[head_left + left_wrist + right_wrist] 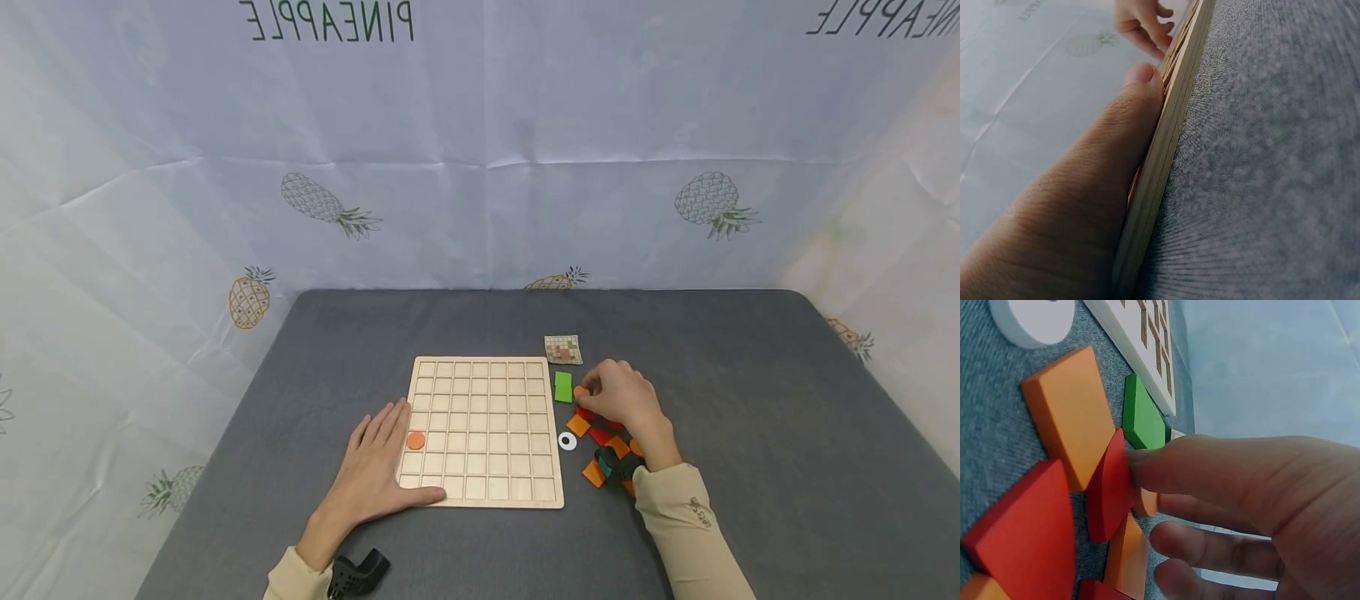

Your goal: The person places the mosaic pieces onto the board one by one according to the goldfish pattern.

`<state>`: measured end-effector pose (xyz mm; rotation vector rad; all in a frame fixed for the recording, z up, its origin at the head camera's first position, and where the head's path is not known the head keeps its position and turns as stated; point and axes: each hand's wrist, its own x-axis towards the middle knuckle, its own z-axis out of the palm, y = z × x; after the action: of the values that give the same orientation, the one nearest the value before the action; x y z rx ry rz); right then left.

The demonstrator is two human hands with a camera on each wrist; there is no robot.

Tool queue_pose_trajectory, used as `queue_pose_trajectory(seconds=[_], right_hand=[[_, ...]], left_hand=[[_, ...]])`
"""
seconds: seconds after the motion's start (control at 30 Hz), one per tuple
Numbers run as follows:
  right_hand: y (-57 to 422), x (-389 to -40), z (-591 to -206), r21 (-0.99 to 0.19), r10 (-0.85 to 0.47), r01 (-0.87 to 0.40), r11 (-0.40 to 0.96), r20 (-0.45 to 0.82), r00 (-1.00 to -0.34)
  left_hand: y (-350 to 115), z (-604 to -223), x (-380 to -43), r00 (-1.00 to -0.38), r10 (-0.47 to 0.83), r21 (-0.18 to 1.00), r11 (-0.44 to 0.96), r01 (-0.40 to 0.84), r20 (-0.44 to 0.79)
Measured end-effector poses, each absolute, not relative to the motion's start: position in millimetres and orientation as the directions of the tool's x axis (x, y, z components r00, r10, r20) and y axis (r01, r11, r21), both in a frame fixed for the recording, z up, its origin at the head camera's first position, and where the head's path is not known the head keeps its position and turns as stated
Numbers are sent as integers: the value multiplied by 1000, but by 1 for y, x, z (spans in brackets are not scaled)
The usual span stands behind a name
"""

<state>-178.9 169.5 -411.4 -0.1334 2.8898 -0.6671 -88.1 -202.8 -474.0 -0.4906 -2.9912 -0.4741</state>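
My left hand (378,467) lies at the near left corner of a pale wooden grid board (480,503). Its fingers run straight along the left edge, and the thumb rests on the front rim. One orange disc (416,440) sits in a left-column cell. Right of the board, my right hand (621,396) pinches a second orange disc (580,392) between thumb and fingers. In the right wrist view, that disc (1146,503) shows partly behind the thumb, beside a red piece (1110,487). Two green pieces (563,387) lie near the fingertips.
Orange and red pieces (578,425) lie in a loose pile under the right hand and wrist, partly hidden. A white ring with a dark centre (567,441) is by the board's right edge. A small patterned card (563,350) lies beyond the green pieces on the grey table (750,400).
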Motion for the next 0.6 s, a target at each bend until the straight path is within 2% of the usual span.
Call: queue_pose_trajectory(seconds=[0.33,0.6], right_hand=[[171,-181,-417,-448,-136,-84,890,-85,-987],[168,-181,-414,-511,-180,-161,845,12,-984]], left_hand=[[-203,-473,-89,-955,288,291,910,296,73],[-203,-473,-89,-950,296,286,906,313,101]])
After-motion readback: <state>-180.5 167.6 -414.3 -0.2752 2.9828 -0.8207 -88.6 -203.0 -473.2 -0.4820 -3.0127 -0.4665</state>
